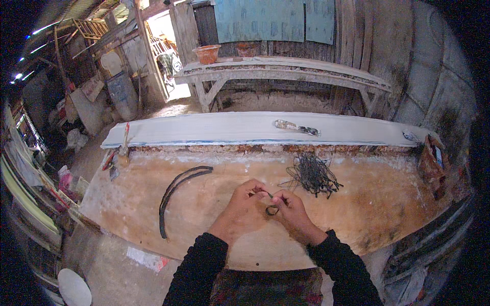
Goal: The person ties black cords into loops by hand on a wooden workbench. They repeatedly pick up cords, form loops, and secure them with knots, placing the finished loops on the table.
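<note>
Over the near middle of a wooden tabletop (194,239), both hands meet with the fingers pinched. Between the fingertips of my left hand (244,203) and my right hand (295,214) runs a thin dark strip (272,209), its lower part curled into a small loop below my right thumb. Its material is too small to make out. Just beyond my right hand lies a tangled pile of thin black strips (314,174). To the left of my left hand, a bundle of long black strips (171,194) rests in a curve on the wood.
A raised white board (229,127) runs along the table's far side, bearing a dark-handled tool (297,127). Brushes (124,143) stand at the left corner. A brown bag (433,166) sits at the right end. Behind is a long bench (286,66) with an orange bowl (206,54).
</note>
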Demonstrator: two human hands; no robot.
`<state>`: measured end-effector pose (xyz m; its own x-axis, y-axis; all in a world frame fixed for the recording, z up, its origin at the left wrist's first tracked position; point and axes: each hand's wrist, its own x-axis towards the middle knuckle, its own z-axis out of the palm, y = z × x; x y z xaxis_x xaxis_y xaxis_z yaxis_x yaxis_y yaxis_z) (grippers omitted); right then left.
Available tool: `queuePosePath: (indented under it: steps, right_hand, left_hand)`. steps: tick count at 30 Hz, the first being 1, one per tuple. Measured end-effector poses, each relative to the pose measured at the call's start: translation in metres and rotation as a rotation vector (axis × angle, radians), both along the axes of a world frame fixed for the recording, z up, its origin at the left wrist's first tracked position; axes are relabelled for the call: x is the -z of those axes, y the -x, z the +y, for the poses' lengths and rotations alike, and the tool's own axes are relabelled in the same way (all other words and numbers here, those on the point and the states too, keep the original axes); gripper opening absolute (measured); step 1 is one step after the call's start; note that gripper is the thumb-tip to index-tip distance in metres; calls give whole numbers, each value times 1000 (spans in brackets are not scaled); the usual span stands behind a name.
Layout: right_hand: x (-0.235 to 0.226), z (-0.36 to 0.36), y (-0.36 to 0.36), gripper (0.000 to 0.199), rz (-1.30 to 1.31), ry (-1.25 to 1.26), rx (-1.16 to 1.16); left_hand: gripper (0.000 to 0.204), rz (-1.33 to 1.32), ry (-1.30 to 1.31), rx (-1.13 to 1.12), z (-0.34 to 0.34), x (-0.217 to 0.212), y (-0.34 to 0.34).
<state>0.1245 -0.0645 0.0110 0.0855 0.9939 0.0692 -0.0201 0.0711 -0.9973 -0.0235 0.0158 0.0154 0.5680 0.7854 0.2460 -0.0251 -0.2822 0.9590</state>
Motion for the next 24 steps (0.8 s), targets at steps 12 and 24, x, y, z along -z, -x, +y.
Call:
queuePosePath:
  steps: [12, 24]
  right_hand:
    - [0, 15, -18, 13, 426, -55, 285]
    - [11, 17, -23, 10, 355, -26, 250]
  left_hand:
    - [38, 154, -22, 142, -12, 23, -21]
    - [22, -162, 591, 58, -4, 8, -9]
